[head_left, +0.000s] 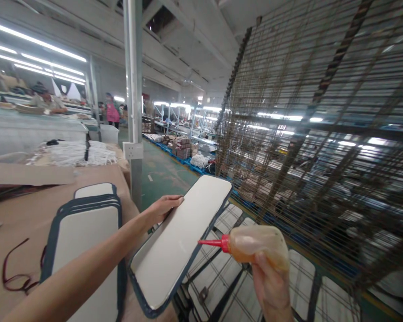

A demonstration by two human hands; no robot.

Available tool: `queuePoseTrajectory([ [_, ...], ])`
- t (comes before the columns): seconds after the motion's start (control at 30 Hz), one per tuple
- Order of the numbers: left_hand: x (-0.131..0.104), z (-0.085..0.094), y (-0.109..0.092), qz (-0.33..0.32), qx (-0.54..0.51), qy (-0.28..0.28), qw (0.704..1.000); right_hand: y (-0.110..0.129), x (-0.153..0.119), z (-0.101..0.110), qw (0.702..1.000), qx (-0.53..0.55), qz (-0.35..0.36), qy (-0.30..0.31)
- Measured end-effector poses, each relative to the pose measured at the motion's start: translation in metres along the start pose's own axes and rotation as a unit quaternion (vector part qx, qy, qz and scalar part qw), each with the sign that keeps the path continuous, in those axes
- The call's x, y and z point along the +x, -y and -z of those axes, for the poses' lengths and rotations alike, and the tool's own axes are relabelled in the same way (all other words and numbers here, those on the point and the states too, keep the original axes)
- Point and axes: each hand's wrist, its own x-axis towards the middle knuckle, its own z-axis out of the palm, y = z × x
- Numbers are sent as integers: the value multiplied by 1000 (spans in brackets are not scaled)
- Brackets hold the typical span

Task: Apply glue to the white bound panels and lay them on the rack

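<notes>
Step in hand: we judge that the white panel is being held out from the counter while the glue bottle is brought toward its face.
Doing it well: in our judgement the panel should stay flat and firmly supported, the red nozzle should track just inside the dark edging, and the squeeze should be light and even so no glue runs off the edge.
Left hand: its fingers lie extended and close together on the panel's upper left edge, palm against the rim; it steadies the panel, and whether it truly grips we cannot tell.
Right hand: its fingers wrap closed around the base of the amber bottle, nozzle pointing left, toward the left hand.
Panel position: between the 2 hands, tilted, its near corner over the counter edge, its far end above the wire rack shelf.
Nozzle gap: the tip sits just over the panel's right edge; contact cannot be confirmed.
Behind the left forearm: 1 stack of similar panels on the counter.
Right of the bottle: a tall wire rack close by.
Risk: drips onto the shelf below.
</notes>
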Motion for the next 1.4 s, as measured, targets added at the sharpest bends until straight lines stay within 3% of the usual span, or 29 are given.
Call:
queuePoseTrajectory([
  [0.27,3,-3,-7,9,-4,-25,1000,-2,-9,1,1000,-8,-25,5],
  [0.6,12,4,-10,6,-8,-25,1000,-3,-21,-2,996,-53,-10,65],
  [0.8,14,6,-14,10,-14,-35,999,-10,-28,5,996,-61,-31,54],
  [1.07,29,17,-13,-23,-29,-114,993,-27,-49,5,995,-13,-82,52],
  [1.23,30,16,5,-52,-13,-145,988,-5,-7,-27,999,7,-12,-36],
  [1.4,12,4,27,-49,22,-77,996,-8,47,-43,996,-6,77,-44],
])
